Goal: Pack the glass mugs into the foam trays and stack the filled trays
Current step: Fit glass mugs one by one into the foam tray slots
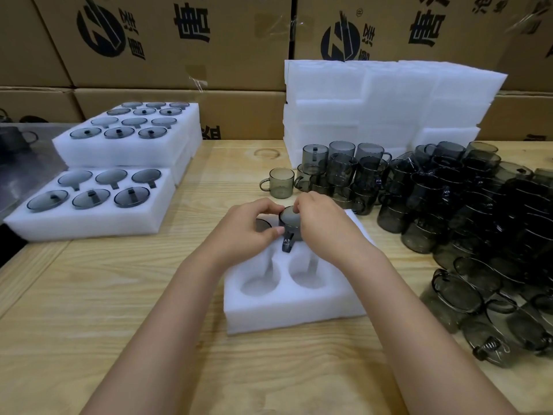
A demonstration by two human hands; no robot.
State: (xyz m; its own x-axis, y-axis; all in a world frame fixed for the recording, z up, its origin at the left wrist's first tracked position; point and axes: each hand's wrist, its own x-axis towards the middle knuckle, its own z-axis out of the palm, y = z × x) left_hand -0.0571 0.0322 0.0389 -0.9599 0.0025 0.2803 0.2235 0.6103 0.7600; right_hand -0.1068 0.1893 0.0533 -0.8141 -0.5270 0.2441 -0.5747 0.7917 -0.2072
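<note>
One mug [291, 220], rim pinched by left hand [239, 232] and right hand [326, 227], foam tray [284, 314] partly hidden

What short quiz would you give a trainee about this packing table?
1. True or false: the left hand and the right hand both hold one mug at the open tray.
2. The filled trays lie: A) left of the open tray, B) right of it, C) under it.
3. Complete: the nearest filled tray holds ___ mugs.
Key: 1 true; 2 A; 3 six.
</note>
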